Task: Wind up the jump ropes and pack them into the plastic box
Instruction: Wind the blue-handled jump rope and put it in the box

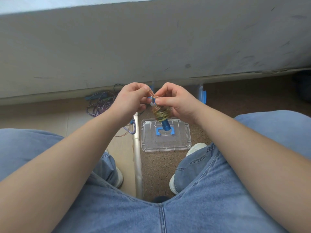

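The left grip [131, 100] and right grip [175, 103] meet in front of the knees. Each pinches the top of a wound jump rope [160, 113], a greenish-brown bundle coiled round its blue handle [165, 126], which points toward six o'clock. Below it a clear lid [165, 144] lies on the floor. At nine o'clock a purple rope [99, 105] sprawls loose. The plastic box [202, 96], mostly hidden behind the hands, sits at one o'clock.

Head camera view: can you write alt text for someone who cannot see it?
A seated person's left hand and right hand pinch the end of a greenish jump rope wound around its blue handle, held above a clear lid on the floor. A purple rope lies loose to the left.
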A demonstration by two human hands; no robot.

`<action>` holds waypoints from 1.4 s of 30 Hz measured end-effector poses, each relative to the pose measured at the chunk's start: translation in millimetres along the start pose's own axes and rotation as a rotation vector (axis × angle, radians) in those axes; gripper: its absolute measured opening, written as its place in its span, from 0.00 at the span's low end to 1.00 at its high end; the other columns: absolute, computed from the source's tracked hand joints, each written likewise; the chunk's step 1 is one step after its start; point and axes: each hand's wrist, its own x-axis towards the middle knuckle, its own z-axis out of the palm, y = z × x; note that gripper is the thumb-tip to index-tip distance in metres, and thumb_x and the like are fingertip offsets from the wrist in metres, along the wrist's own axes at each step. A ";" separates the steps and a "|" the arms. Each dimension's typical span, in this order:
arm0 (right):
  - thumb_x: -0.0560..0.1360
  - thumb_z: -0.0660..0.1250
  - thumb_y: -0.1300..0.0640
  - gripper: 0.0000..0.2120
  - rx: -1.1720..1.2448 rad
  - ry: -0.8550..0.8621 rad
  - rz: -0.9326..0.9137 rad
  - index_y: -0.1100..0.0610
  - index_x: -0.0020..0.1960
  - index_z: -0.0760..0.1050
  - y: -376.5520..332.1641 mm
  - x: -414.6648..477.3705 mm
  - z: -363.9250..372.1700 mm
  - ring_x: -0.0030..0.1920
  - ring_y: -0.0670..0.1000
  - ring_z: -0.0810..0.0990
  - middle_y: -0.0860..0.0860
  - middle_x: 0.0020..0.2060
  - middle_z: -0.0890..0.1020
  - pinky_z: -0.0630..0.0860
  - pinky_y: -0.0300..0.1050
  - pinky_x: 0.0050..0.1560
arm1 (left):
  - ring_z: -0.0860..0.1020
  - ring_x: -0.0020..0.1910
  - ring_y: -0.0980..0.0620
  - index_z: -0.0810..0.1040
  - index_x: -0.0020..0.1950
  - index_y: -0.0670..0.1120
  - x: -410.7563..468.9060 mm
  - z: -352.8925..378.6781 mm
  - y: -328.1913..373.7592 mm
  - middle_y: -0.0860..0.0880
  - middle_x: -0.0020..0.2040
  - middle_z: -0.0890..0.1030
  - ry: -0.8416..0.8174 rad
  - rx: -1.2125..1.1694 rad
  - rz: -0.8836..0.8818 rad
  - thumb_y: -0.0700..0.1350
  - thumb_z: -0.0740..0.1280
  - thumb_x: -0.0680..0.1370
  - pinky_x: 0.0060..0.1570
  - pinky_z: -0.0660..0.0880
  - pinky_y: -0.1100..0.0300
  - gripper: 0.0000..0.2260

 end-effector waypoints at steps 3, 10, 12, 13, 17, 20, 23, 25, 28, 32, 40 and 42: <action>0.72 0.73 0.59 0.08 -0.041 0.036 -0.052 0.53 0.49 0.76 1.1 1.9 0.5 0.45 0.55 0.80 0.53 0.44 0.79 0.80 0.61 0.47 | 0.77 0.35 0.54 0.78 0.48 0.42 -1.2 2.2 0.3 0.45 0.41 0.80 -0.026 0.018 0.030 0.40 0.62 0.81 0.38 0.72 0.60 0.06; 0.73 0.71 0.63 0.08 -0.061 -0.010 -0.121 0.52 0.46 0.76 2.1 3.3 8.1 0.46 0.59 0.80 0.59 0.46 0.78 0.80 0.69 0.53 | 0.69 0.29 0.53 0.77 0.41 0.40 9.3 6.6 -1.3 0.47 0.30 0.74 0.035 -0.080 -0.016 0.38 0.60 0.80 0.34 0.66 0.61 0.11; 0.74 0.71 0.62 0.07 -0.065 0.007 -0.121 0.53 0.47 0.77 3.0 4.5 7.9 0.46 0.61 0.81 0.60 0.47 0.79 0.79 0.70 0.53 | 0.70 0.30 0.53 0.77 0.38 0.41 11.3 5.3 -1.0 0.48 0.30 0.74 0.061 -0.079 -0.009 0.38 0.60 0.80 0.35 0.67 0.61 0.12; 0.74 0.71 0.62 0.06 -0.076 0.017 -0.120 0.54 0.49 0.77 2.8 3.9 7.6 0.46 0.60 0.82 0.59 0.47 0.79 0.81 0.68 0.52 | 0.70 0.30 0.52 0.77 0.39 0.41 11.4 5.1 -1.2 0.47 0.31 0.74 0.052 -0.090 -0.012 0.38 0.60 0.80 0.36 0.69 0.61 0.12; 0.76 0.72 0.63 0.11 -0.164 0.068 -0.102 0.55 0.57 0.76 4.7 -0.9 5.0 0.47 0.51 0.83 0.55 0.49 0.81 0.84 0.53 0.46 | 0.77 0.41 0.48 0.76 0.44 0.41 10.3 3.9 -1.7 0.43 0.41 0.77 -0.058 -0.197 -0.072 0.38 0.61 0.82 0.44 0.77 0.59 0.09; 0.71 0.75 0.61 0.22 -0.131 0.122 -0.075 0.51 0.61 0.74 8.0 3.3 3.3 0.51 0.53 0.82 0.58 0.57 0.79 0.84 0.53 0.48 | 0.80 0.43 0.48 0.76 0.47 0.42 13.7 2.0 2.1 0.45 0.42 0.80 0.003 -0.255 -0.060 0.37 0.64 0.81 0.49 0.79 0.57 0.04; 0.68 0.76 0.58 0.26 -0.225 0.137 -0.054 0.47 0.64 0.73 7.7 8.0 3.6 0.56 0.54 0.82 0.55 0.59 0.78 0.81 0.46 0.47 | 0.82 0.41 0.50 0.74 0.60 0.41 12.2 0.8 4.4 0.43 0.48 0.81 0.065 -0.239 -0.063 0.35 0.67 0.79 0.48 0.81 0.57 0.10; 0.71 0.76 0.59 0.22 -0.272 0.111 -0.006 0.48 0.62 0.75 5.7 9.3 2.0 0.56 0.54 0.83 0.54 0.56 0.80 0.81 0.46 0.48 | 0.83 0.42 0.50 0.74 0.64 0.39 9.3 -0.7 4.2 0.39 0.53 0.81 0.042 -0.175 -0.069 0.35 0.67 0.79 0.44 0.81 0.59 0.13; 0.72 0.76 0.58 0.18 -0.332 0.112 0.053 0.49 0.60 0.76 6.6 14.4 -1.6 0.54 0.53 0.83 0.52 0.54 0.81 0.83 0.53 0.52 | 0.83 0.46 0.47 0.75 0.64 0.37 10.9 -3.3 3.5 0.37 0.56 0.81 0.015 -0.126 -0.083 0.35 0.68 0.79 0.41 0.81 0.60 0.13; 0.70 0.78 0.58 0.18 -0.360 0.232 0.025 0.51 0.57 0.77 5.1 27.3 -7.3 0.51 0.47 0.82 0.50 0.50 0.83 0.80 0.44 0.50 | 0.83 0.48 0.49 0.75 0.64 0.38 23.7 -2.9 2.1 0.40 0.56 0.82 0.000 -0.114 -0.083 0.33 0.66 0.79 0.42 0.81 0.60 0.13; 0.71 0.77 0.59 0.19 -0.300 0.320 0.126 0.50 0.58 0.75 29.9 70.4 -27.1 0.52 0.54 0.84 0.52 0.51 0.82 0.84 0.59 0.48 | 0.82 0.59 0.48 0.75 0.65 0.46 79.0 5.9 -29.8 0.45 0.58 0.82 0.041 -0.065 -0.147 0.33 0.63 0.78 0.55 0.81 0.51 0.17; 0.69 0.78 0.61 0.18 -0.260 0.344 0.147 0.49 0.54 0.75 38.7 84.4 -32.6 0.52 0.55 0.84 0.54 0.50 0.82 0.83 0.60 0.50 | 0.82 0.58 0.49 0.75 0.64 0.46 91.5 9.3 -41.8 0.46 0.58 0.81 0.067 -0.080 -0.176 0.33 0.63 0.78 0.50 0.82 0.55 0.17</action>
